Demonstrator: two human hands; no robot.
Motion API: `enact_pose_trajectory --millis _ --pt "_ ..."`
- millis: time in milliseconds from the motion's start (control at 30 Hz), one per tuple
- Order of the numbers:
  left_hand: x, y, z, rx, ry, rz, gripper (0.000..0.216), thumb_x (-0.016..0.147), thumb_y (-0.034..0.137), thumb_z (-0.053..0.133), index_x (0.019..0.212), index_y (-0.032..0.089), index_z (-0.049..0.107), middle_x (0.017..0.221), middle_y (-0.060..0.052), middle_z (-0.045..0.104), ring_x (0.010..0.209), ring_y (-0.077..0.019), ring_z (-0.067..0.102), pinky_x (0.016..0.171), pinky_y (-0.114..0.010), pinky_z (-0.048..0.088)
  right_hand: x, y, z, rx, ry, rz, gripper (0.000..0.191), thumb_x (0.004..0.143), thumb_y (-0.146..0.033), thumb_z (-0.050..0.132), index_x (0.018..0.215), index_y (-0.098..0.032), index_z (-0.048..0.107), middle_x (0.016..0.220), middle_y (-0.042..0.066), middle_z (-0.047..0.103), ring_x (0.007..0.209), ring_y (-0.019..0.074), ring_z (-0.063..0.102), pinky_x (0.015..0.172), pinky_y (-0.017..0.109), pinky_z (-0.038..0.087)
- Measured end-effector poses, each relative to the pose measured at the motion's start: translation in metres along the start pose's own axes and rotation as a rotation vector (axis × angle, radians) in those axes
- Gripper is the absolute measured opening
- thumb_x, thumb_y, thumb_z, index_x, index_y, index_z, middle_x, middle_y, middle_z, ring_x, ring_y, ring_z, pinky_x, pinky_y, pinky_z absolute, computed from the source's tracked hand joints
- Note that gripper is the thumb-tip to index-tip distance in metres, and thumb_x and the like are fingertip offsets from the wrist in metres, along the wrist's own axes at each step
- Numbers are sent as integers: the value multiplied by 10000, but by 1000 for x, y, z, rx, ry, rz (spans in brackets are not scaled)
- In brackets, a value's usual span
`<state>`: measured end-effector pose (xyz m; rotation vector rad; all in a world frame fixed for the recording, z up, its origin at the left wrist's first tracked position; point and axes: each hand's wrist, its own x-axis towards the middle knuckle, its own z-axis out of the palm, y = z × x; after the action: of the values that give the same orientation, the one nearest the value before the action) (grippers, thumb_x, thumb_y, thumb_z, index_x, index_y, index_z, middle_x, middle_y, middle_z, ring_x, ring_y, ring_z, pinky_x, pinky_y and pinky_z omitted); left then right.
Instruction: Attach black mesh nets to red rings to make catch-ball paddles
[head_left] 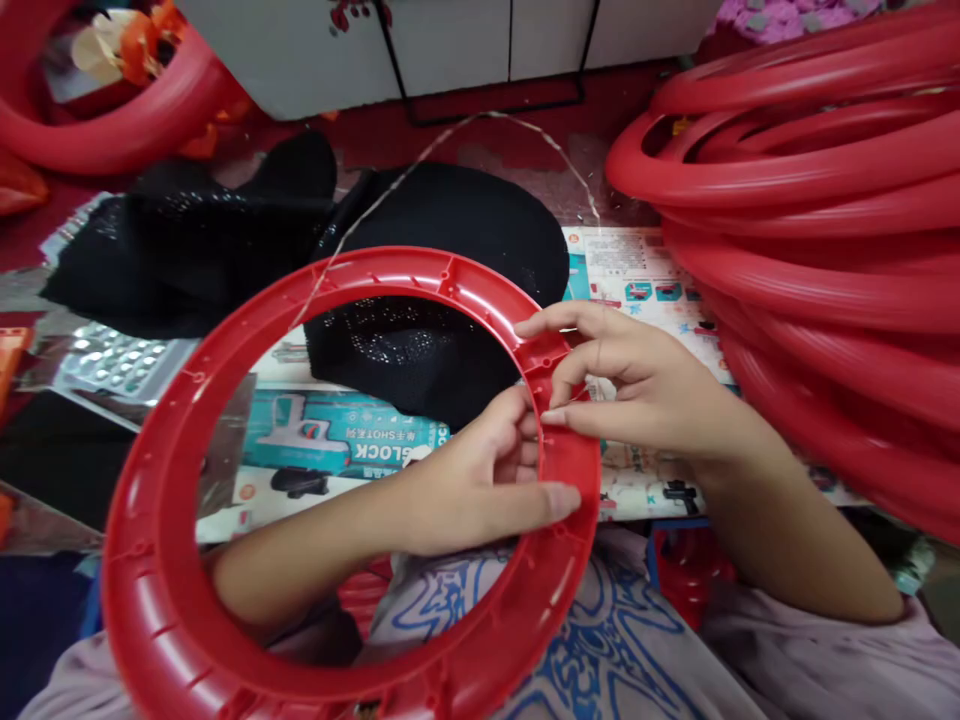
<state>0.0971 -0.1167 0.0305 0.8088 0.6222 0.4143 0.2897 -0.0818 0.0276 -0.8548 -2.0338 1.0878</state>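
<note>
A red plastic ring [142, 600], its hollow ribbed side facing up, is tilted over my lap. My left hand [480, 480] reaches through its opening and grips the right side, thumb on top and fingers curled at the inner rim. On that same side, my right hand [637, 380] has its fingertips pinched together at the channel, where a fine strand barely shows between them. A thin, pale wire [420, 155] rises from the ring's upper left, arches over the table and comes down beyond my right hand. Its end is hidden.
Black fabric pieces [450, 215] lie behind the ring, on printed cardboard [337, 430]. Stacked red rings [810, 240] fill the right side. Another red ring [142, 130] is at the upper left, above a clear blister tray [120, 360]. White panels [450, 50] stand at the back.
</note>
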Motion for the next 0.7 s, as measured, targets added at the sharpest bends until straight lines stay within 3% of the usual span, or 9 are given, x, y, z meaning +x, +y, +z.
enact_pose_trajectory --millis 133,300,467,700 --pt "4 -3 1 19 196 59 541 790 145 616 1225 225 303 991 0 542 742 -80 560 629 -193 490 2 1 8 2 36 31 131 716 -46 656 701 -176 656 1133 51 640 1047 160 611 923 327 496" --pt "0 -6 -5 400 246 -58 588 746 117 570 1257 211 294 928 6 518 701 -105 537 549 -211 457 2 2 12 -24 137 -3 133 714 -81 659 754 -207 682 1123 38 606 1064 174 581 943 368 482" --pt "-4 -2 -5 511 145 -140 513 770 152 561 1201 184 286 859 17 495 663 -99 480 525 -220 409 1 4 11 -27 132 -15 145 749 -94 659 791 -227 698 1189 40 562 1167 191 530 1037 416 430" --pt "-5 4 1 151 2 -169 533 810 142 611 1204 232 264 845 47 501 642 -71 502 559 -199 426 1 5 9 35 107 30 132 756 -86 647 742 -211 689 1233 49 552 1185 191 535 989 379 472"
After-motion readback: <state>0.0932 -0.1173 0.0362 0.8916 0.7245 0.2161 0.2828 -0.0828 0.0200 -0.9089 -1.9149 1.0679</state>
